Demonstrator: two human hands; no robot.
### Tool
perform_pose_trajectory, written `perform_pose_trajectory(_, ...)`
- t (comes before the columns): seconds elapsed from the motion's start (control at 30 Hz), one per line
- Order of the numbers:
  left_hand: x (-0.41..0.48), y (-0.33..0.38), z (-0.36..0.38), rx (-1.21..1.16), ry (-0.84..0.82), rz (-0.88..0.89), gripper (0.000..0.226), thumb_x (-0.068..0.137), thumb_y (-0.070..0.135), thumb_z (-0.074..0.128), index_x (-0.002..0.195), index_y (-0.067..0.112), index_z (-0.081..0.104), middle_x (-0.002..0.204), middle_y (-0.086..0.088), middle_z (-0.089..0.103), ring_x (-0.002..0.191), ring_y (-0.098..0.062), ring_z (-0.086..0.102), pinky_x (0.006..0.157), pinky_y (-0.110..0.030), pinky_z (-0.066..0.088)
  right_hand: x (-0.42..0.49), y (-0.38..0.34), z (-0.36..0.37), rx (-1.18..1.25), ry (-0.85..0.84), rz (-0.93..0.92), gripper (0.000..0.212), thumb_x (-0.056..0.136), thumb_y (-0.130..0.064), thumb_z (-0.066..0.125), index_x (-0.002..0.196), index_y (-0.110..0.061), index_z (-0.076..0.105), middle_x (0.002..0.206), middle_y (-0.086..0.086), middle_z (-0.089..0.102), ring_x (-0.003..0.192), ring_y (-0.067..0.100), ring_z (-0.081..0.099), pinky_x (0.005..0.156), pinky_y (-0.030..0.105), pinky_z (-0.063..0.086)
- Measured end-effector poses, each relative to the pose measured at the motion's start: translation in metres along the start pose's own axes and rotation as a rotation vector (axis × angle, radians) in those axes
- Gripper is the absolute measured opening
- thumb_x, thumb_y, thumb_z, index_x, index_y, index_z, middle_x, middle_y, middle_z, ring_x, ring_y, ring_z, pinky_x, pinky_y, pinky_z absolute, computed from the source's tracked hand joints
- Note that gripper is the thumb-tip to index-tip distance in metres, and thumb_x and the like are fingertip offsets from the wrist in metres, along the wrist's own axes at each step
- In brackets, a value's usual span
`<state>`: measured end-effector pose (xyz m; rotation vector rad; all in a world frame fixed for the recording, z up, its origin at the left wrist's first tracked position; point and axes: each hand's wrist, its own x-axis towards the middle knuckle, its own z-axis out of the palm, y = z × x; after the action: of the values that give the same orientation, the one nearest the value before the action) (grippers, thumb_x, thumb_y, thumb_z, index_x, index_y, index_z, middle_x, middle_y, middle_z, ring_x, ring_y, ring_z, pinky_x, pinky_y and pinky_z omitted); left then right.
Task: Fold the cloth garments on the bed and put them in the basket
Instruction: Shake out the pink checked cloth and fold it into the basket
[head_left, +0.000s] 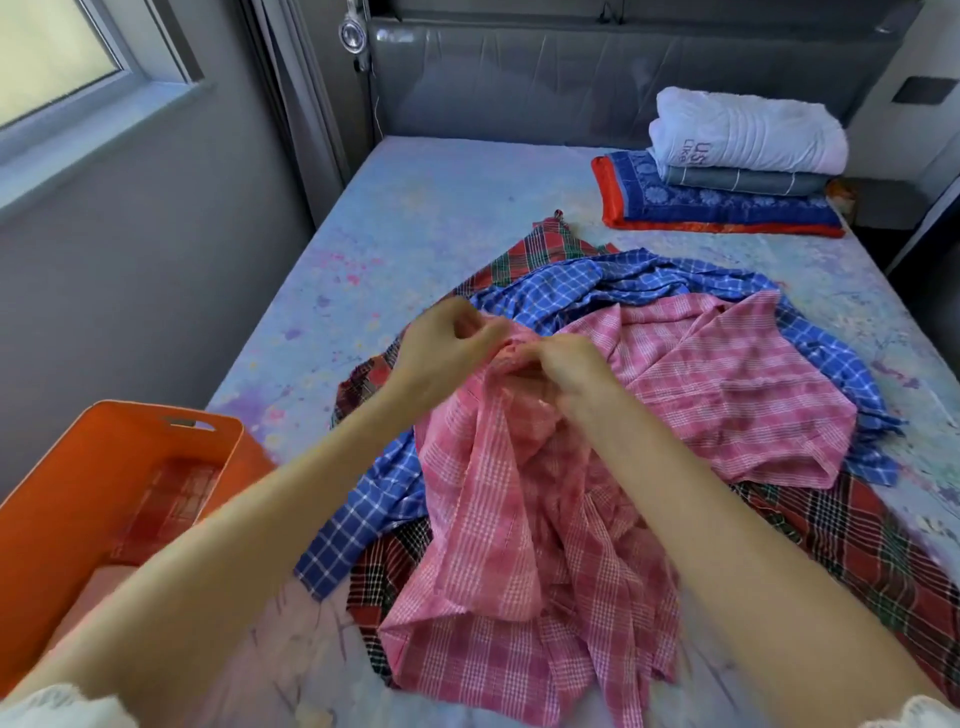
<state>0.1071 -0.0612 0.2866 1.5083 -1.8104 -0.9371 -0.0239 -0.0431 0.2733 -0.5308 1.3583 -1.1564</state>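
The bed (415, 218), in its pale speckled sheet, is lying under a heap of checked garments before me. The red plaid cloth (857, 540) is spreading widest at the bottom of the pile, the blue shirt (597, 280) is sprawling across it, and the pink shirt (727, 395) is lying on top, its near part lifting toward my hands. The orange basket (104, 441) is sitting at my left on the bed's near corner, a folded plaid piece showing inside it. A stack of folded bedding (737, 156) is resting by the headboard (571, 67). My left hand (441, 353) is pinching a bunched edge of the pink shirt, fingers curled on the cloth. My right hand (566, 366) is gripping the same bunch just beside it, fingers clamped on the fabric.
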Motion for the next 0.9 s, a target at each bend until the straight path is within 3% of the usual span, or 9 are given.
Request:
perform_pose_trajectory(0.13, -0.047, -0.055, 0.027, 0.035, -0.103, -0.009, 0.045, 0.077, 0.024, 0.070, 0.110, 0.025, 0.040, 0.055, 0.003, 0.046, 0.046, -0.012, 0.040, 0.047, -0.029, 0.033, 0.023, 0.013, 0.014, 0.083, -0.038, 0.157, 0.030, 0.087, 0.018, 0.038, 0.064, 0.005, 0.051, 0.038, 0.010, 0.054, 0.033, 0.016, 0.057, 0.039, 0.025, 0.052)
perform_pose_trajectory(0.3, -0.063, -0.126, 0.049, 0.159, -0.223, -0.198, 0.021, 0.083, 0.023, 0.067, 0.082, 0.007, 0.053, 0.063, -0.003, 0.055, 0.053, -0.015, 0.047, 0.051, -0.029, 0.037, 0.054, 0.043, -0.009, 0.302, 0.125, 0.121, 0.020, 0.089, 0.015, 0.045, 0.073, 0.004, 0.051, 0.046, 0.012, 0.060, 0.044, 0.019, 0.063, 0.042, 0.027, 0.053)
perform_pose_trajectory(0.4, -0.087, -0.166, 0.059, 0.294, -0.288, -0.231, 0.028, 0.086, 0.033, 0.064, 0.079, 0.006, 0.061, 0.067, -0.006, 0.062, 0.056, -0.018, 0.053, 0.052, -0.030, 0.039, 0.068, 0.071, -0.059, 0.432, 0.156, 0.125, 0.016, 0.096, -0.002, 0.045, 0.082, -0.004, 0.052, 0.072, 0.009, 0.062, 0.078, 0.020, 0.063, 0.074, 0.030, 0.055)
perform_pose_trajectory(0.43, -0.095, -0.176, 0.061, 0.338, -0.288, -0.243, 0.030, 0.087, 0.035, 0.062, 0.079, 0.006, 0.062, 0.066, -0.007, 0.062, 0.055, -0.018, 0.052, 0.052, -0.031, 0.038, 0.066, 0.088, -0.080, 0.385, 0.138, 0.150, 0.017, 0.098, -0.010, 0.045, 0.084, -0.008, 0.054, 0.070, 0.005, 0.063, 0.077, 0.017, 0.062, 0.079, 0.031, 0.053)
perform_pose_trajectory(0.53, -0.112, -0.197, 0.071, 0.378, -0.251, -0.296, 0.033, 0.093, 0.033, 0.053, 0.080, 0.004, 0.059, 0.067, -0.007, 0.059, 0.062, -0.025, 0.055, 0.052, -0.032, 0.031, 0.045, 0.162, -0.144, 0.017, 0.216, 0.279, 0.018, 0.096, -0.018, 0.048, 0.080, -0.014, 0.055, 0.051, -0.005, 0.058, 0.056, 0.011, 0.056, 0.066, 0.027, 0.047)
perform_pose_trajectory(0.67, -0.120, -0.205, 0.087, 0.330, -0.226, -0.347, 0.023, 0.099, 0.022, 0.043, 0.100, 0.010, 0.062, 0.083, -0.002, 0.059, 0.076, -0.026, 0.056, 0.055, -0.032, 0.034, -0.006, 0.298, -0.227, -0.485, 0.398, 0.525, 0.017, 0.090, -0.009, 0.059, 0.074, -0.015, 0.056, 0.062, 0.005, 0.050, 0.043, 0.007, 0.051, 0.049, 0.024, 0.041)
perform_pose_trajectory(0.7, -0.122, -0.206, 0.094, 0.325, -0.258, -0.351, 0.023, 0.098, 0.023, 0.044, 0.090, 0.009, 0.061, 0.081, -0.003, 0.059, 0.077, -0.028, 0.057, 0.056, -0.033, 0.034, -0.013, 0.340, -0.253, -0.601, 0.396, 0.582, 0.011, 0.087, -0.016, 0.063, 0.077, -0.015, 0.060, 0.068, 0.008, 0.056, 0.048, 0.006, 0.053, 0.051, 0.024, 0.044)
perform_pose_trajectory(0.77, -0.124, -0.203, 0.102, 0.300, -0.328, -0.367, 0.028, 0.094, 0.022, 0.051, 0.067, 0.013, 0.050, 0.067, -0.001, 0.054, 0.070, -0.027, 0.055, 0.055, -0.032, 0.033, -0.031, 0.390, -0.275, -0.794, 0.398, 0.676, 0.036, 0.081, -0.038, 0.065, 0.100, -0.007, 0.068, 0.094, 0.012, 0.066, 0.076, 0.016, 0.058, 0.070, 0.031, 0.048)
perform_pose_trajectory(0.9, -0.124, -0.195, 0.114, 0.112, -0.463, -0.505, 0.011, 0.078, 0.013, 0.071, 0.076, 0.010, 0.060, 0.069, -0.004, 0.060, 0.060, -0.015, 0.053, 0.051, -0.020, 0.040, -0.059, 0.410, -0.262, -1.035, 0.322, 0.699, 0.044, 0.089, -0.036, 0.059, 0.114, 0.000, 0.062, 0.117, 0.020, 0.063, 0.111, 0.032, 0.059, 0.086, 0.030, 0.044)
